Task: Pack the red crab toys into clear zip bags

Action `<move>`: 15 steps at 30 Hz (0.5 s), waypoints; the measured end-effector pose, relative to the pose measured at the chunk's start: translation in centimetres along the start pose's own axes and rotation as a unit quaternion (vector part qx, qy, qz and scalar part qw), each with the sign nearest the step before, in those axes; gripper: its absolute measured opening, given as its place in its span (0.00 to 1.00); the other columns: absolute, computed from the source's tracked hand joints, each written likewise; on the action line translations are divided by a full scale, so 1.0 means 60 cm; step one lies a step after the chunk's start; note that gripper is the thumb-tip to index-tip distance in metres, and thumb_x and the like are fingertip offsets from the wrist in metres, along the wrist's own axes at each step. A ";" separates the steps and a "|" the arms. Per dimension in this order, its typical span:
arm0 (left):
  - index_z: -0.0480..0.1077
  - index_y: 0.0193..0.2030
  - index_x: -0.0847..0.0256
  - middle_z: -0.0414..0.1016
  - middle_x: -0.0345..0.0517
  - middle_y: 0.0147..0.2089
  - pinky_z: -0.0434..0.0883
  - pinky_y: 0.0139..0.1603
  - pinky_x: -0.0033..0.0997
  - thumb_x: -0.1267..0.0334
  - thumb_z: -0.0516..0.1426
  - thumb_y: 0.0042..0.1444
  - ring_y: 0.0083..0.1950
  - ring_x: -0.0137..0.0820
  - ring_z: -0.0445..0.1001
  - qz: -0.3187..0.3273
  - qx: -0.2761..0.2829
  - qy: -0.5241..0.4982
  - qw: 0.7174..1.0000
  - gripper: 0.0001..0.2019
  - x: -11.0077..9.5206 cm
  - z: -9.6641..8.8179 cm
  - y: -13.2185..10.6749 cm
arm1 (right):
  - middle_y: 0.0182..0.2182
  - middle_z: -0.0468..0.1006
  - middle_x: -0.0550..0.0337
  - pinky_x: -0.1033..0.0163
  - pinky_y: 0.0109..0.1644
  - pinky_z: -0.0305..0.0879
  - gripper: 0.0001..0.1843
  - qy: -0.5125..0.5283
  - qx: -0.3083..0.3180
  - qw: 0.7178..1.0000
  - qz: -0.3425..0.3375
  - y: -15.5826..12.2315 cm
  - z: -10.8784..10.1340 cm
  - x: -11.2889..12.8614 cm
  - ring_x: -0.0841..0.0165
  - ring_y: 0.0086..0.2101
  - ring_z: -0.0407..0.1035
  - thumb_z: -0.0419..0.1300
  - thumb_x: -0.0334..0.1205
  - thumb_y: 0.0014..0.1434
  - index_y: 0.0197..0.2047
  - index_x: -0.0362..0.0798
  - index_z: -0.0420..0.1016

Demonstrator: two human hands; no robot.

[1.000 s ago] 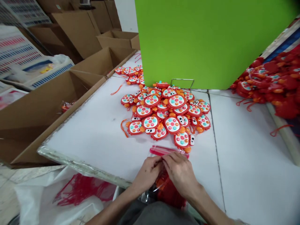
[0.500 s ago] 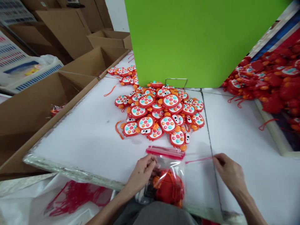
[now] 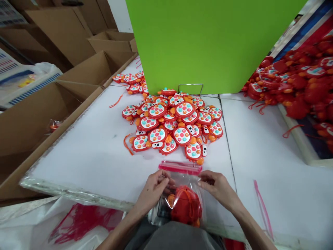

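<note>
A clear plastic bag (image 3: 182, 187) with a pink top strip (image 3: 180, 167) lies at the near edge of the white table (image 3: 88, 156). A red and orange crab toy (image 3: 186, 205) sits inside it. My left hand (image 3: 152, 191) pinches the bag's left side. My right hand (image 3: 218, 187) pinches its right side near the top. Just beyond the bag lies a heap of crab toys (image 3: 171, 121) with spotted white faces.
A green board (image 3: 208, 41) stands behind the heap. A pink strip (image 3: 262, 208) lies loose on the table at the right. More red toys (image 3: 293, 86) pile up at the far right. Open cardboard boxes (image 3: 52, 104) line the left side. A white sack (image 3: 65, 222) sits below the table edge.
My right hand pulled a pink strip off to the right, left it on the table, and came back to the bag's right side. The left hand stayed on the bag.
</note>
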State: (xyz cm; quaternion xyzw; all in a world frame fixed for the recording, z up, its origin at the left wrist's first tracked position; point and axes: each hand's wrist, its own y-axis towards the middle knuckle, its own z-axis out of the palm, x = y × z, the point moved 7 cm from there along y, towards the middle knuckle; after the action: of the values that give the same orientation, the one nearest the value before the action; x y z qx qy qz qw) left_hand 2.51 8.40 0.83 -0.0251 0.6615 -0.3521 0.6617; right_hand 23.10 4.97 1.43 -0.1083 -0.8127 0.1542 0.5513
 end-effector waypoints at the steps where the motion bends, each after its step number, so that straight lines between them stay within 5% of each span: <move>1: 0.61 0.35 0.61 0.76 0.48 0.36 0.71 0.36 0.33 0.60 0.52 0.55 0.36 0.35 0.76 -0.001 0.003 -0.003 1.000 0.07 0.001 0.000 0.000 | 0.24 0.74 0.61 0.65 0.31 0.62 0.10 0.033 0.016 0.999 0.000 0.006 0.009 -0.004 0.69 0.27 0.67 0.61 0.43 0.49 0.33 0.45 0.72; 10: 0.65 0.30 0.62 0.73 0.41 0.29 0.66 0.34 0.27 0.66 0.50 0.53 0.32 0.30 0.72 0.010 -0.002 0.032 0.999 0.05 0.007 -0.015 0.006 | 0.22 0.69 0.65 0.68 0.30 0.56 0.06 0.068 0.023 0.997 -0.033 -0.001 0.006 -0.017 0.72 0.26 0.62 0.53 0.33 0.52 0.27 0.46 0.70; 15: 0.62 0.23 0.62 0.67 0.38 0.24 0.66 0.32 0.25 0.66 0.48 0.51 0.30 0.29 0.70 0.005 -0.021 0.033 0.999 0.08 0.000 -0.006 -0.001 | 0.26 0.71 0.61 0.66 0.36 0.61 0.14 -0.053 0.022 0.995 -0.080 -0.014 0.015 0.008 0.71 0.29 0.66 0.47 0.25 0.50 0.24 0.46 0.71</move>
State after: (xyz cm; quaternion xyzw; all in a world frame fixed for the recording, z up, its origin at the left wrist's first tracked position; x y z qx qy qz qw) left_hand 2.19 8.50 0.80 -0.0235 0.6902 -0.3353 0.6408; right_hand 22.07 4.24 1.81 -0.0226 -0.8433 0.1333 0.5201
